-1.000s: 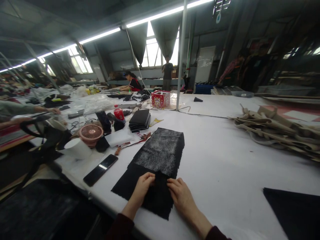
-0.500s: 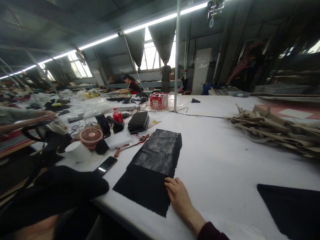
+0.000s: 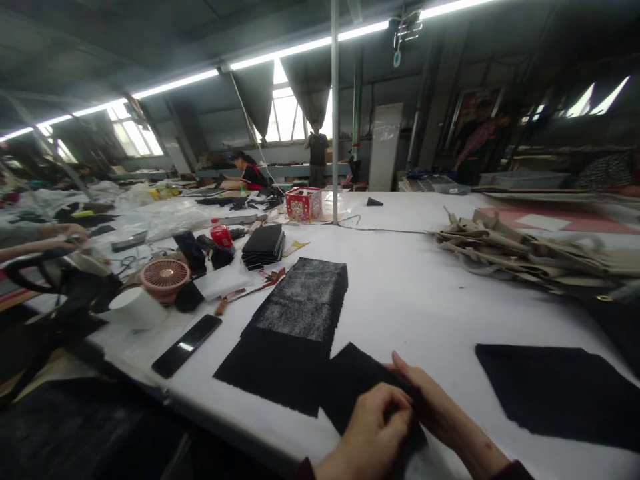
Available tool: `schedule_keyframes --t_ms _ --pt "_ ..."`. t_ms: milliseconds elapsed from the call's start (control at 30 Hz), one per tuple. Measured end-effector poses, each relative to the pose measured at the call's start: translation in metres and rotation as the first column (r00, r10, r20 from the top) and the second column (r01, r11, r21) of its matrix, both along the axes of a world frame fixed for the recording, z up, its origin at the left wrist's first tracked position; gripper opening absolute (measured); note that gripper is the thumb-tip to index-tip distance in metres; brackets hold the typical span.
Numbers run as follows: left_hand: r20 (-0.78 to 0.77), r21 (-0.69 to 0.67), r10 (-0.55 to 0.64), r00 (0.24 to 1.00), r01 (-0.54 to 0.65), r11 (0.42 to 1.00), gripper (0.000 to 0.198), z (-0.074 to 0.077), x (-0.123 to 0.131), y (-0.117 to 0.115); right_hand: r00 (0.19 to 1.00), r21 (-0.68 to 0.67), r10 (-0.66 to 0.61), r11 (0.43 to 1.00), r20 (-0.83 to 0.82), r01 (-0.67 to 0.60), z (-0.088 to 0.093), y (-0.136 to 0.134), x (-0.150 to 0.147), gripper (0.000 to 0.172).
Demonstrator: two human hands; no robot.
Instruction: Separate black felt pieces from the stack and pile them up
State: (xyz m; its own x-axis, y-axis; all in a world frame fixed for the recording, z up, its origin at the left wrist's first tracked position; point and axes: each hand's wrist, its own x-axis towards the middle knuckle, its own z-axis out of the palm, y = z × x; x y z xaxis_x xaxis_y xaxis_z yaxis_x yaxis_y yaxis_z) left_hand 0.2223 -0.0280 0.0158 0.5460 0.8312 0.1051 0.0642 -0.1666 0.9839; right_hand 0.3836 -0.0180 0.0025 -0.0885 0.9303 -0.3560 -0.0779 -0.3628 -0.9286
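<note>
My left hand (image 3: 373, 433) and my right hand (image 3: 430, 403) are together at the near edge of the white table (image 3: 410, 293), both closed on a small piece of black fabric (image 3: 353, 380). The left hand pinches its near corner and the right hand's fingers lie along its right edge. That piece lies just right of a stack of black fabric pieces (image 3: 295, 333) whose top far part looks greyish. Another large black fabric piece (image 3: 555, 393) lies flat to the right.
A phone (image 3: 186, 345), a pink fan (image 3: 165, 277), a white roll (image 3: 135, 308), a red bottle (image 3: 220, 235) and a stack of black folders (image 3: 263, 243) sit at left. Beige cut pieces (image 3: 525, 257) pile at right. A pole (image 3: 334, 113) stands mid-table. Other people work at left and far back.
My left hand left the stack, swung off to the left, and is back with a new black fabric piece. My right hand moved off the stack onto that piece. The view shifted right.
</note>
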Motion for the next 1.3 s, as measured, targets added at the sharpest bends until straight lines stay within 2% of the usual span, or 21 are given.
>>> schedule_keyframes --t_ms 33,100,167,233,300,367,433,533,633,733,867,1033,1133,1300 --pt "-0.079 0.118 -0.07 0.994 0.079 0.99 0.007 -0.006 0.013 -0.005 0.999 -0.004 -0.003 1.0 0.036 0.003 -0.001 -0.004 0.013 0.063" --pt "-0.265 0.324 -0.129 0.956 0.215 0.921 0.014 -0.014 0.023 -0.006 0.998 -0.023 0.02 1.0 0.065 -0.019 -0.005 -0.011 0.035 0.056" --pt "-0.444 0.457 -0.076 0.893 0.299 0.838 0.018 -0.016 0.017 0.004 0.989 -0.034 0.039 0.999 0.143 -0.035 -0.009 -0.014 0.05 0.05" --pt "-0.571 0.513 0.011 0.821 0.346 0.786 0.021 -0.017 0.005 0.021 0.947 -0.027 0.059 0.998 0.315 -0.053 -0.013 -0.013 0.057 0.044" --pt "-0.637 0.542 0.074 0.767 0.378 0.751 0.025 -0.018 -0.006 0.037 0.872 0.001 0.055 0.998 0.487 -0.063 -0.016 -0.008 0.058 0.036" --pt "-0.674 0.556 0.107 0.731 0.406 0.725 0.028 -0.021 -0.012 0.049 0.808 0.049 0.015 0.997 0.589 -0.054 -0.021 0.001 0.054 0.029" --pt "-0.696 0.562 0.126 0.707 0.427 0.709 0.029 -0.026 -0.013 0.055 0.747 0.108 -0.043 0.993 0.663 -0.039 -0.025 0.01 0.046 0.022" --pt "-0.701 0.585 0.165 0.694 0.426 0.69 0.026 -0.032 -0.009 0.063 0.609 0.189 -0.133 0.982 0.782 -0.028 -0.031 0.019 0.027 0.015" --pt "-0.69 0.613 0.222 0.689 0.395 0.684 0.017 -0.036 -0.005 0.074 0.471 0.255 -0.218 0.967 0.855 -0.016 -0.037 0.022 0.006 0.013" --pt "-0.689 0.618 0.245 0.682 0.375 0.691 0.009 -0.04 -0.004 0.084 0.374 0.309 -0.279 0.951 0.884 -0.02 -0.044 0.023 -0.011 0.013" --pt "-0.685 0.614 0.239 0.688 0.369 0.697 0.012 -0.047 -0.008 0.09 0.295 0.394 -0.367 0.918 0.882 -0.036 -0.057 0.021 -0.022 0.019" --pt "-0.637 0.638 0.241 0.732 0.325 0.698 0.024 -0.056 -0.012 0.092 0.196 0.568 -0.54 0.811 0.819 -0.14 -0.076 0.02 -0.025 0.027" --pt "-0.609 0.655 0.23 0.759 0.318 0.685 0.026 -0.059 -0.013 0.095 0.156 0.574 -0.553 0.791 0.819 -0.211 -0.081 0.019 -0.026 0.031" --pt "-0.592 0.661 0.204 0.779 0.325 0.676 0.022 -0.061 -0.014 0.1 0.092 0.536 -0.535 0.79 0.84 -0.3 -0.081 0.019 -0.029 0.033"
